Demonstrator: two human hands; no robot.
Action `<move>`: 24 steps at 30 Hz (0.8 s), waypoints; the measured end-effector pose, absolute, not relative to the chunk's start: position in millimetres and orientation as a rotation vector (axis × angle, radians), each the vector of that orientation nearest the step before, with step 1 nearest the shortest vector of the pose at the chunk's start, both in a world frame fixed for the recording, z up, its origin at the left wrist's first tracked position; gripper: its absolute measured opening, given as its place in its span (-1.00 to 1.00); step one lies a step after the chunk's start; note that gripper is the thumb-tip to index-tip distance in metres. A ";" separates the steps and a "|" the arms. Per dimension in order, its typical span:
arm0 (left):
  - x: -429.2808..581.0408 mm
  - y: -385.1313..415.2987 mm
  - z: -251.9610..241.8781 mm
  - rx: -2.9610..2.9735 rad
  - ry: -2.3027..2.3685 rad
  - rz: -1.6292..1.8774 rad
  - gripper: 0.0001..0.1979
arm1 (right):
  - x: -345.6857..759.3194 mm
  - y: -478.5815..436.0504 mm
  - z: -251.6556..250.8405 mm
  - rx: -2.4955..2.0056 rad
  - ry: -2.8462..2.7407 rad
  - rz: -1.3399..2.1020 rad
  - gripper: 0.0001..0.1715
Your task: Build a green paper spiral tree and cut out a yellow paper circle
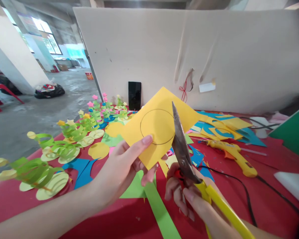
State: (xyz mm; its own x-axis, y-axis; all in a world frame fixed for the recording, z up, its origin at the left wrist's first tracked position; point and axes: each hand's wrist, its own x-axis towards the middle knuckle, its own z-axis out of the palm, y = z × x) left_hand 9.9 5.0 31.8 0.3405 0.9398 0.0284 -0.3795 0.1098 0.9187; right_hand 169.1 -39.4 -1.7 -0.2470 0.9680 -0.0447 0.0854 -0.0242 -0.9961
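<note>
My left hand (132,159) is closed on a yellow paper sheet (159,99), thumb on top and fingers beneath, holding it tilted above the table. A circle is drawn in dark line on the sheet. My right hand (186,192) grips scissors (180,146) with yellow handles and worn metal blades. The blades point up and lie against the sheet at the right edge of the drawn circle. Whether the paper is cut there I cannot tell. Below my hands lie a green paper strip (161,212) and other paper pieces.
Paper crafts with green curls (82,126) line the left side of the red table (89,215). Blue paper pieces (77,169) lie near them. At right are a yellow glue gun (234,154) with a black cord and yellow paper scraps (221,124). A phone (135,95) leans against the white board (144,49).
</note>
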 end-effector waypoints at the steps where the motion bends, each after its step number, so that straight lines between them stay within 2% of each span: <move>1: 9.7 4.7 31.8 1.044 0.720 1.094 -0.80 | 169.3 -39.9 -2.7 -1.156 -1.426 1.391 -0.80; 7: 7.2 -0.9 29.8 1.177 0.905 1.136 -0.86 | 170.0 -40.1 -9.3 -1.082 -1.260 1.509 -0.73; 18: 6.1 -5.3 28.0 1.264 0.953 1.091 -0.79 | 169.3 -39.5 -2.8 -1.085 -1.279 1.450 -0.77; 24: -0.8 -7.6 25.9 1.237 0.971 1.139 -0.86 | 169.8 -40.4 0.5 -1.169 -1.334 1.318 -0.83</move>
State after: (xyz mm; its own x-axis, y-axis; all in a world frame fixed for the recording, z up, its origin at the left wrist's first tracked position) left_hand -0.8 -7.6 25.9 0.1902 0.9808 0.0431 -0.1127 -0.0218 0.9934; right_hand 169.8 -40.4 0.5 -0.1499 0.9885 -0.0190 0.0314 -0.0144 -0.9994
